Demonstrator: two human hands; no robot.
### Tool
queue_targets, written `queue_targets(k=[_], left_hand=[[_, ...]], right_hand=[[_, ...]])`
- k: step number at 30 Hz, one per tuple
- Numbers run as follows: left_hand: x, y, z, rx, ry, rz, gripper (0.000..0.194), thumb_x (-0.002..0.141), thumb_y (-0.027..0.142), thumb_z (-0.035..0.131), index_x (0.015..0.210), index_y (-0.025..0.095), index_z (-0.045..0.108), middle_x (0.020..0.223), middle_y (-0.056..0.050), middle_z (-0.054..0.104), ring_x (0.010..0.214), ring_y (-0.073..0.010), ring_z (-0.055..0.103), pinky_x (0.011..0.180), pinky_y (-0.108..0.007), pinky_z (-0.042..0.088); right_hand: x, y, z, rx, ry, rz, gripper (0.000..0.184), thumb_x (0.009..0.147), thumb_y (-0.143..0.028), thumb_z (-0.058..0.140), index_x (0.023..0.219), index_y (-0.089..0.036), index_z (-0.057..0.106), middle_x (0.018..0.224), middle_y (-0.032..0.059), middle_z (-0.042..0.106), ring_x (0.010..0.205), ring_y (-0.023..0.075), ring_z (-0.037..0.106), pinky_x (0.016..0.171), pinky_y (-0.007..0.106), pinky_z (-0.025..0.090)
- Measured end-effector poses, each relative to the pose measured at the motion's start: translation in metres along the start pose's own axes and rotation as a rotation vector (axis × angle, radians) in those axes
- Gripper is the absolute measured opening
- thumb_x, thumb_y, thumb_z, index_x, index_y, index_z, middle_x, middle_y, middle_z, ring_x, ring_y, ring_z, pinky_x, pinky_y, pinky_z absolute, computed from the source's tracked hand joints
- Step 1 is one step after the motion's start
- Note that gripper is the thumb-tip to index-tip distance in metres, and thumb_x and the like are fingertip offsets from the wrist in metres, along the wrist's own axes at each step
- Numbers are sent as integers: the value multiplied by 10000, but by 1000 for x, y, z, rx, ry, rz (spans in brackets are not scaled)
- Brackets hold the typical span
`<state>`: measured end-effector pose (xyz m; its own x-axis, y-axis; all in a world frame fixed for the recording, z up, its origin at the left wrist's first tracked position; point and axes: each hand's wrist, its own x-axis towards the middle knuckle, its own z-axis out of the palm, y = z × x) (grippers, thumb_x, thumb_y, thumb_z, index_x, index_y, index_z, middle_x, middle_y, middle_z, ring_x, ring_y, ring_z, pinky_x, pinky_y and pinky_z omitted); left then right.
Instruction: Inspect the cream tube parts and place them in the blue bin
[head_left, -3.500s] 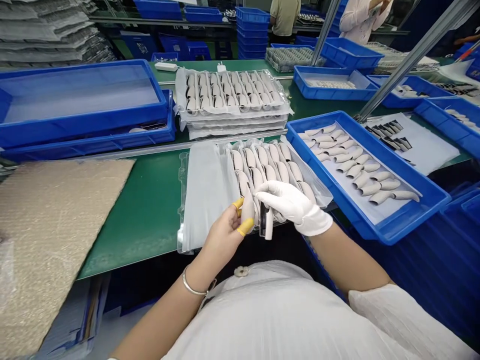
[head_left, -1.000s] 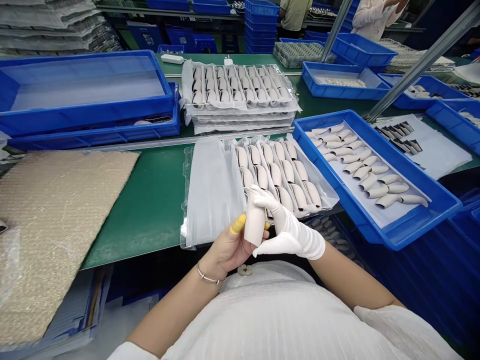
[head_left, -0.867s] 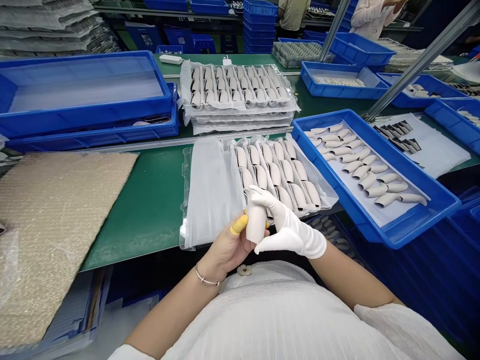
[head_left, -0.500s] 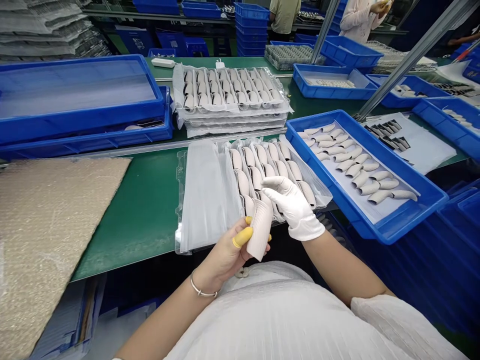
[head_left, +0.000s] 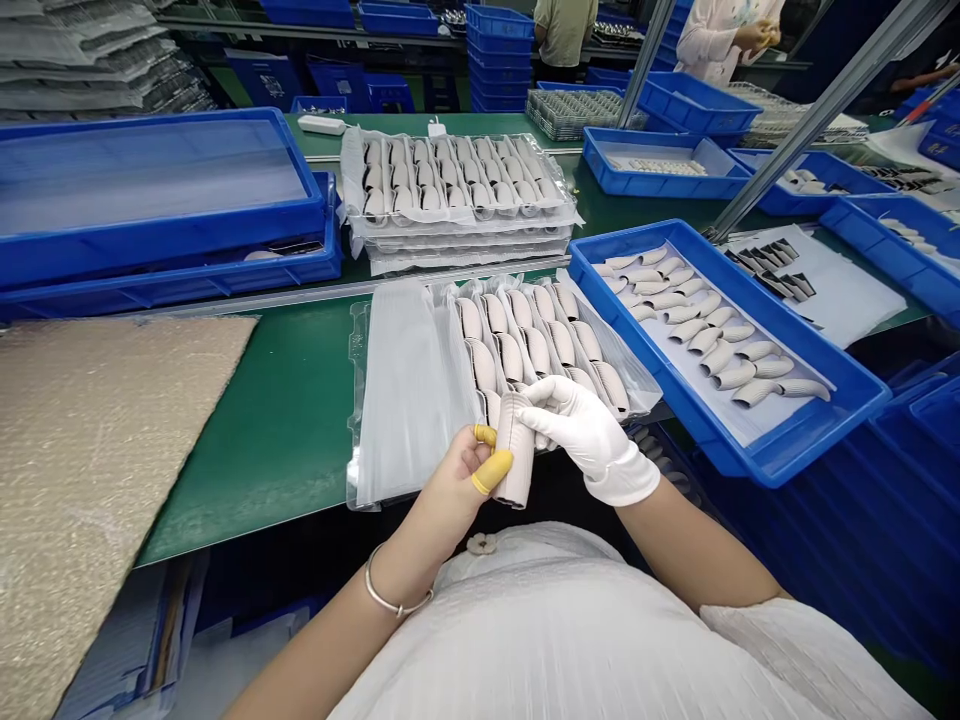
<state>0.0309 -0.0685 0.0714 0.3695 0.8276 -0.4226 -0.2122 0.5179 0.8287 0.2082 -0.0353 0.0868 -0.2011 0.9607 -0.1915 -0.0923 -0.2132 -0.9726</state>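
Observation:
A pale pink, ribbed, curved shell piece [head_left: 515, 455] is held upright between my hands, close to my body. My left hand [head_left: 465, 470], with yellow finger cots on thumb and forefinger, grips its left side low down. At its upper right edge, my white-gloved right hand [head_left: 589, 430] pinches it between thumb and fingers. Just beyond lies a clear plastic tray [head_left: 360, 400] lined with white tissue [head_left: 405, 390]. Rows of similar shell pieces [head_left: 535, 350] sit in its right part, some hidden behind my right hand.
A blue bin [head_left: 810, 440] on the right holds more loose shell pieces. Stacked filled trays [head_left: 465, 240] stand behind, and large blue bins [head_left: 157, 230] at the left. Bubble wrap [head_left: 97, 450] covers the left front of the green table [head_left: 285, 430]. A slanted metal post [head_left: 802, 120] rises at right.
My right hand has come down from above and closed on the shell piece's upper edge. The piece has turned more upright, showing a seam-like line, and my left fingers have shifted on it.

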Motion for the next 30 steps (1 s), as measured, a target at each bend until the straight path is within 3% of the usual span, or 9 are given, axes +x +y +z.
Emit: queue_targets(k=[11, 18, 22, 25, 28, 30], left_hand=[[5, -7, -3, 91, -27, 120, 421, 794, 464, 746, 916, 226, 421, 750, 63, 546, 631, -90, 480, 592, -224, 418], [7, -11, -8, 315, 38, 134, 356, 832, 392, 722, 982, 225, 446, 752, 54, 571, 649, -106, 523, 604, -236, 451], [5, -10, -8, 69, -36, 119, 497, 792, 568, 743, 1038, 193, 530, 826, -7, 658, 747, -146, 631, 676, -261, 517], [4, -11, -6, -202, -133, -36, 586, 830, 682, 624, 1029, 130, 639, 912, -93, 724, 831, -192, 703, 744, -291, 577], [5, -17, -3, -458, -235, -234, 503, 902, 583, 603, 1014, 103, 703, 955, -115, 758, 801, -178, 738, 709, -261, 608], [5, -23, -3, -599, -283, -296, 410, 926, 494, 620, 1010, 106, 721, 951, -97, 771, 793, -161, 748, 696, -236, 616]], right_hand=[[-1, 3, 1, -44, -8, -18, 408, 758, -518, 758, 906, -183, 578, 779, 3, 618, 599, 112, 553, 538, 250, 486], [1, 0, -1, -464, -92, -209, 338, 939, -466, 564, 777, -171, 592, 728, 5, 556, 666, 136, 506, 627, 279, 435], [6, 11, -4, -197, -51, -128, 383, 936, -557, 558, 868, -181, 598, 652, -29, 502, 557, 109, 451, 534, 245, 397], [11, 24, -3, 61, -39, -68, 417, 898, -612, 606, 928, -196, 602, 624, -48, 484, 517, 96, 426, 501, 223, 384], [13, 33, 2, 213, -27, -57, 425, 851, -622, 672, 899, -204, 610, 684, -33, 528, 545, 91, 436, 511, 216, 394], [13, 37, 7, 272, -29, -45, 427, 825, -622, 704, 890, -209, 619, 713, -24, 550, 570, 94, 454, 529, 219, 404]])
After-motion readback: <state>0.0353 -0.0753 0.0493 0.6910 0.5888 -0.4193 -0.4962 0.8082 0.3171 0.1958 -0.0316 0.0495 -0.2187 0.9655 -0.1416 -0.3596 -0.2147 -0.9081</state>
